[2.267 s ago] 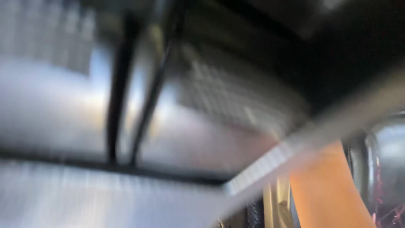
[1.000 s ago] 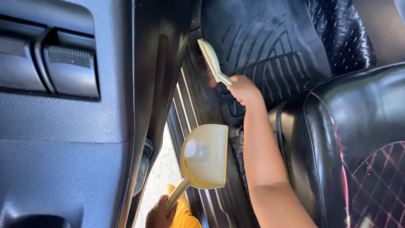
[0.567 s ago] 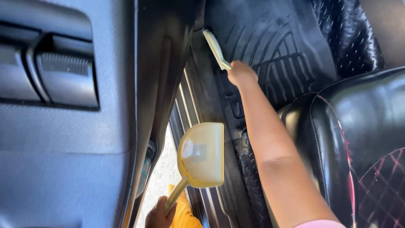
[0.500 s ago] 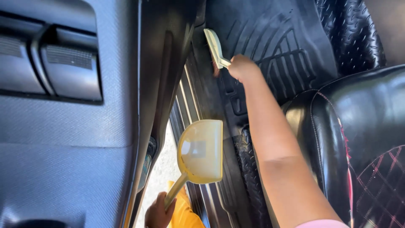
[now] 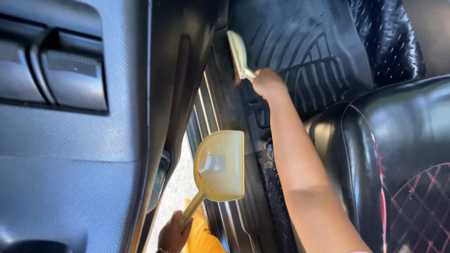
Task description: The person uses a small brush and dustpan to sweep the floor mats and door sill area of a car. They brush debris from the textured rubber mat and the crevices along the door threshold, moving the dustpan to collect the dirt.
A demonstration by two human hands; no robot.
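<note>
hand brush (image 5: pixel 238 52), pale cream, gripped by its handle in right hand (image 5: pixel 267 83); fist closed around it, bristles against the black rubber floor mat (image 5: pixel 300 56) near the door sill (image 5: pixel 220 122). left hand (image 5: pixel 172 233) low in view, closed around the handle of a yellow dustpan (image 5: pixel 221 165); pan held just above the sill, open side toward the mat. black leather seat (image 5: pixel 398 154) right of the forearm. grey door panel (image 5: pixel 70 140) fills the left side.
</note>
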